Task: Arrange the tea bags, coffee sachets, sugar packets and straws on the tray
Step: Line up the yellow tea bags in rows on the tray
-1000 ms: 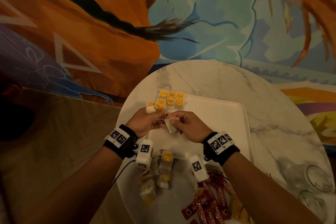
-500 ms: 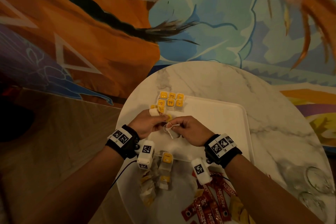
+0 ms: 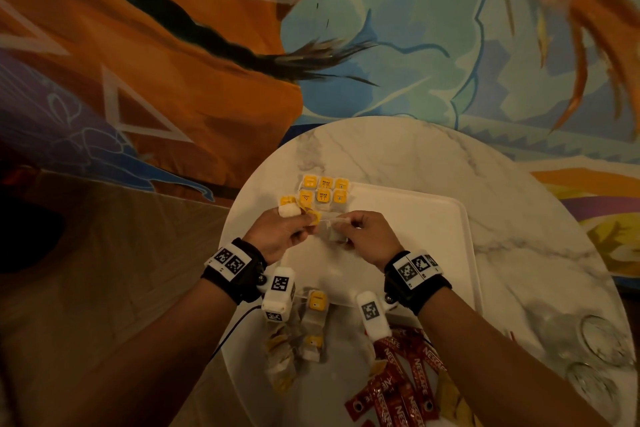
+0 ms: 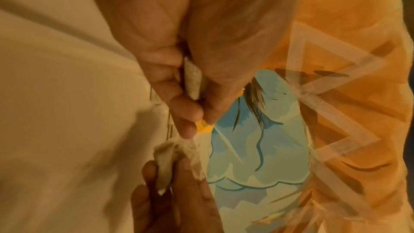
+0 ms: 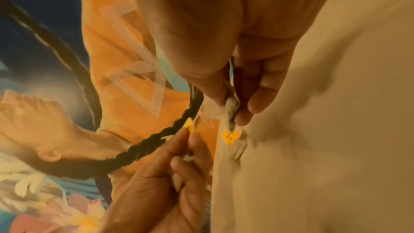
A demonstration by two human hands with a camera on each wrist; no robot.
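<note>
A white tray (image 3: pixel 415 218) lies on the round marble table (image 3: pixel 381 149). Two rows of tea bags (image 3: pixel 323 191) with yellow tags fill its far left corner. Over the tray's left part, my left hand (image 3: pixel 310 224) pinches the yellow tag (image 3: pixel 316 216) (image 4: pixel 203 127) of one tea bag. My right hand (image 3: pixel 341 230) pinches that tea bag's pale pouch (image 3: pixel 333 235) (image 4: pixel 165 162) (image 5: pixel 230 111). A thin string runs between the two hands. Something white (image 3: pixel 289 211) sits at my left index finger; I cannot tell what it is.
Loose tea bags (image 3: pixel 313 322) lie on the table by the tray's near edge, under my left wrist. Red Nescafe sachets (image 3: pixel 398 385) and yellow packets (image 3: pixel 450 402) are spread at the near right. Clear glasses (image 3: pixel 602 340) stand at the table's right edge.
The string hung in a loose loop between my hands before. Now the hands are slightly apart and the string is stretched between tag and pouch.
</note>
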